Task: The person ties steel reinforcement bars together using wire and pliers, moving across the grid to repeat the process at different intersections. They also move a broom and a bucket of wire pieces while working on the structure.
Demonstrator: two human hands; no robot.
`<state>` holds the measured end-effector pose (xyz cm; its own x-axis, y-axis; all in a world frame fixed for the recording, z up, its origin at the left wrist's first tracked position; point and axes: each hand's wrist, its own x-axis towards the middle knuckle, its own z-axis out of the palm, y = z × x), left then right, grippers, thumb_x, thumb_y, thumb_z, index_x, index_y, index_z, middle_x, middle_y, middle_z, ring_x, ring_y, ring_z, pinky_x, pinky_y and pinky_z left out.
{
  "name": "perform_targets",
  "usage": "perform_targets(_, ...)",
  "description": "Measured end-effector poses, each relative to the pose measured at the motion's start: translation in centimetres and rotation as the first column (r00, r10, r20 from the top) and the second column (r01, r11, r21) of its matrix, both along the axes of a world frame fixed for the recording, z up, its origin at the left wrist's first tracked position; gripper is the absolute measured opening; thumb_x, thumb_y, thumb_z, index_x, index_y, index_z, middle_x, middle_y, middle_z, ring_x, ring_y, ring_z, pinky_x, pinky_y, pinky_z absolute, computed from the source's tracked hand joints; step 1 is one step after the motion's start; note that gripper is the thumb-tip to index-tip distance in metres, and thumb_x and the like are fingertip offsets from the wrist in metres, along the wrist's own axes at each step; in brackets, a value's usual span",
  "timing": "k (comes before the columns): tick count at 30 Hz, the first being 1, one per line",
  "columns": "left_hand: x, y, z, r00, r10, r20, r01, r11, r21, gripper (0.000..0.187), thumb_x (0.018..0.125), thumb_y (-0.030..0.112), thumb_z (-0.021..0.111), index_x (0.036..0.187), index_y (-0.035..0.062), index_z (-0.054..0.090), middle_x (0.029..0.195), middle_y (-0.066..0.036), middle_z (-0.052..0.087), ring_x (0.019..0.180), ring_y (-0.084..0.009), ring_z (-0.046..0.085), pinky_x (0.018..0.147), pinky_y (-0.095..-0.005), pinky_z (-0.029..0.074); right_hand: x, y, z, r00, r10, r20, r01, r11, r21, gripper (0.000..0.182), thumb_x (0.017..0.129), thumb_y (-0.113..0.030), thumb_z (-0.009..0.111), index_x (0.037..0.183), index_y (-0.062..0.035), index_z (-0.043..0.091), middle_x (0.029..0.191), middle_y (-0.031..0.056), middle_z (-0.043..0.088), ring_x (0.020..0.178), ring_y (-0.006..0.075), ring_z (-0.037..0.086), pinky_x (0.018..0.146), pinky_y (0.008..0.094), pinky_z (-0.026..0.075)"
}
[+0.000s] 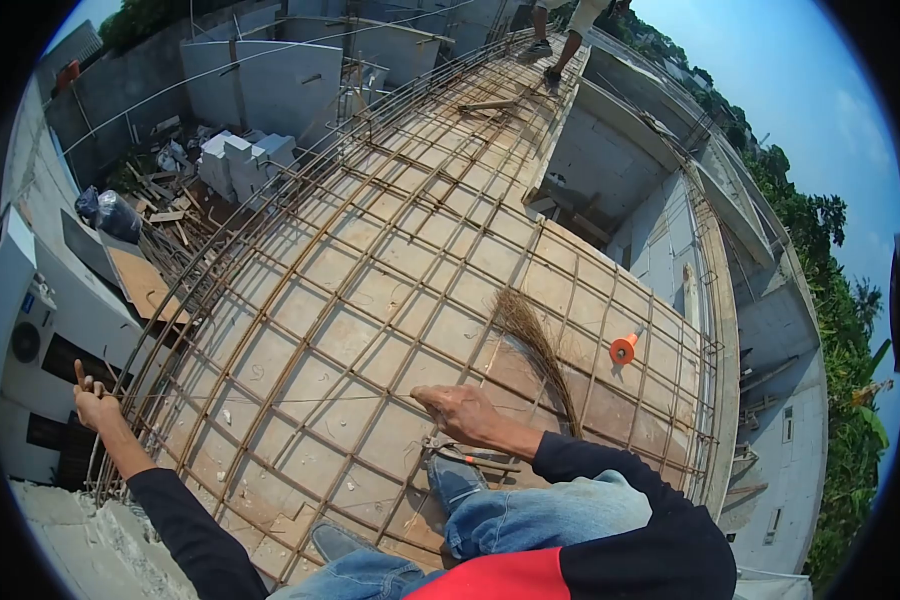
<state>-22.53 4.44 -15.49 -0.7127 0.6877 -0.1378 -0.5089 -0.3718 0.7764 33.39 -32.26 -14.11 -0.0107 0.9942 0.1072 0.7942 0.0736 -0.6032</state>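
Observation:
My left hand (97, 405) is at the left edge of the rebar grid (342, 296), one finger raised and the others curled. Between my two hands a thin wire (310, 399) stretches nearly straight above the bars. My right hand (465, 412), over the grid near my knees, has its fingers closed on the wire's other end. A pincer-like tool (470, 458) lies beside my shoe, just below my right hand. To the right of that hand, a twig broom (538, 345) rests on the bars, and farther right is an orange cone-shaped object (623, 349).
My shoes (455, 478) stand among the bars. A person (566, 35) stands at the deck's far end. An opening (595, 170) lies beyond the right edge. White blocks (242, 165) and scrap wood are below on the left; an outdoor unit (27, 340) hangs on a wall.

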Motion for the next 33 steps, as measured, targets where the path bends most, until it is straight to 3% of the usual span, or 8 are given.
perform_targets(8,-10.6,4.3,-7.5,0.837,-0.461,0.294,0.369,0.873,0.319,0.034,0.102,0.015,0.033,0.112,-0.0095,0.055,0.063,-0.004,0.042,0.048,-0.0097,0.032,0.039,-0.0214,0.025,-1.7,-0.8,7.0,0.619,0.590,-0.518,-0.771,0.582,-0.260,0.024,0.098,-0.025,0.047,0.097,-0.0019,0.055,0.070,0.0124,0.054,0.059,0.0265,0.050,0.056,0.0379,0.041)
perform_targets(12,-8.3,2.7,-6.4,0.689,-0.635,0.348,0.470,0.758,0.453,0.025,0.100,0.009,0.038,0.106,-0.0088,0.054,0.072,-0.008,0.052,0.047,-0.0092,0.031,0.040,-0.0213,0.023,2.9,1.4,10.8,0.219,-0.097,-0.971,-0.505,0.840,-0.198,0.036,0.099,-0.031,0.049,0.098,0.0033,0.060,0.067,-0.0003,0.053,0.061,0.0193,0.051,0.055,0.0346,0.041)
perform_targets(15,-5.3,1.2,-1.4,0.727,-0.524,0.444,0.331,0.834,0.442,0.027,0.101,0.010,0.036,0.107,-0.0094,0.053,0.076,-0.009,0.055,0.047,-0.0092,0.031,0.040,-0.0222,0.022,3.3,4.1,7.3,0.994,0.023,-0.109,-0.026,0.999,-0.027,0.025,0.095,-0.024,0.051,0.099,-0.0017,0.062,0.070,0.0120,0.063,0.065,0.0292,0.063,0.056,0.0405,0.045)
perform_targets(18,-7.5,2.4,-1.4,0.739,-0.561,0.373,0.349,0.792,0.501,0.030,0.102,0.012,0.034,0.107,-0.0098,0.054,0.074,-0.009,0.055,0.046,-0.0092,0.030,0.039,-0.0227,0.021,1.4,1.7,6.3,0.906,0.413,0.093,-0.359,0.866,-0.349,0.023,0.094,-0.024,0.052,0.099,-0.0037,0.064,0.068,0.0137,0.060,0.065,0.0260,0.062,0.056,0.0394,0.045)
perform_targets(23,-10.4,1.2,-1.3,0.750,-0.532,0.392,0.354,0.824,0.442,0.032,0.103,0.014,0.035,0.104,-0.0104,0.055,0.060,-0.005,0.042,0.046,-0.0086,0.028,0.039,-0.0219,0.022,0.8,1.6,12.6,0.473,0.392,-0.789,-0.711,0.699,-0.079,0.030,0.095,-0.030,0.052,0.083,-0.0035,0.060,0.067,-0.0003,0.049,0.063,0.0092,0.043,0.058,0.0295,0.039)
perform_targets(27,-9.4,0.9,-1.2,0.720,-0.568,0.398,0.377,0.802,0.463,0.032,0.103,0.015,0.036,0.106,-0.0113,0.055,0.058,-0.004,0.037,0.048,-0.0094,0.027,0.041,-0.0212,0.024,3.1,2.6,6.1,0.938,0.334,0.090,-0.282,0.889,-0.360,0.030,0.097,-0.029,0.049,0.097,-0.0012,0.061,0.075,0.0146,0.058,0.064,0.0259,0.050,0.063,0.0370,0.044)
perform_targets(29,-11.2,1.6,-2.3,0.738,-0.555,0.384,0.376,0.810,0.450,0.033,0.103,0.016,0.037,0.108,-0.0116,0.055,0.058,-0.004,0.037,0.049,-0.0100,0.028,0.042,-0.0212,0.025,0.3,0.8,7.4,0.508,0.741,-0.438,-0.860,0.460,-0.219,0.026,0.097,-0.024,0.050,0.099,0.0001,0.060,0.065,0.0125,0.052,0.055,0.0263,0.047,0.055,0.0371,0.041)
perform_targets(33,-8.8,-1.5,0.6,0.826,-0.540,0.162,0.489,0.829,0.271,0.032,0.100,0.020,0.046,0.116,-0.0058,0.057,0.083,-0.007,0.063,0.068,-0.0111,0.057,0.055,-0.0187,0.047,3.4,1.4,15.2,0.425,0.059,-0.903,-0.573,0.790,-0.218,0.037,0.098,-0.035,0.050,0.097,-0.0003,0.063,0.063,-0.0040,0.042,0.056,0.0065,0.039,0.050,0.0241,0.033)
